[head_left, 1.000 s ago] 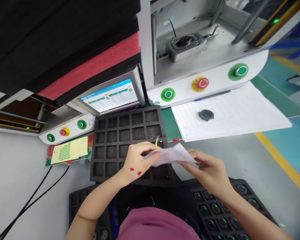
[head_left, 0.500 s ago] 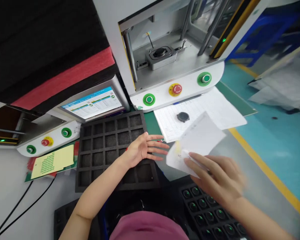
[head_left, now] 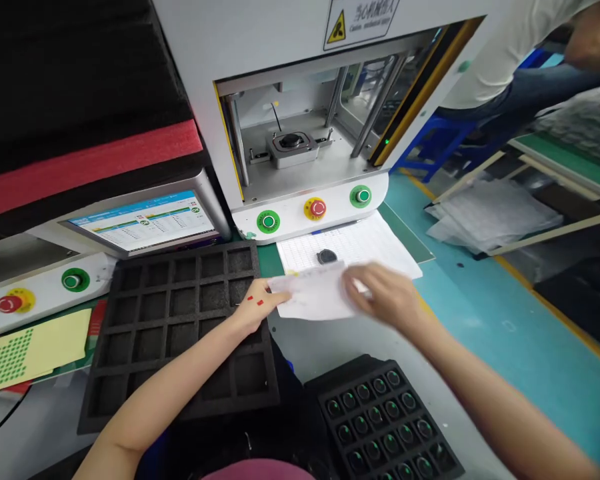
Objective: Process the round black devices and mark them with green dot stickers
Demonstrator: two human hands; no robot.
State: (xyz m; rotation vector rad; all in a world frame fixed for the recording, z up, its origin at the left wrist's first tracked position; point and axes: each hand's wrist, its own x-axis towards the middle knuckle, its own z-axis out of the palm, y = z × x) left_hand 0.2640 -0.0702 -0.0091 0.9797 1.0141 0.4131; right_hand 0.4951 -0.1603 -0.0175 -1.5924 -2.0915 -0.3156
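Observation:
A white sheet of paper (head_left: 313, 295) with a small yellow mark is held up in front of me. My left hand (head_left: 255, 307) pinches its left edge between thumb and fingers; two small red marks show on the back of this hand. At the sheet's right edge is my right hand (head_left: 383, 293), fingers curled against the paper and slightly blurred. Just behind the sheet, a round dark watch-like piece (head_left: 327, 257) lies on printed forms (head_left: 375, 240). Below my left wrist sits a black foam tray (head_left: 180, 303) with square compartments.
A white press machine (head_left: 290, 230) stands ahead, with a metal fixture (head_left: 293, 150) inside and buttons on its front. A monitor (head_left: 145, 220) and a yellow sticker sheet (head_left: 35, 350) are at left. Lower right, another tray (head_left: 380, 427) holds round dark pieces. A seated person (head_left: 495, 73) is at upper right.
My left hand, spread and holding nothing before, has closed on the sheet's left edge. The sheet has moved left in the picture and lies more level between both hands. The view has shifted.

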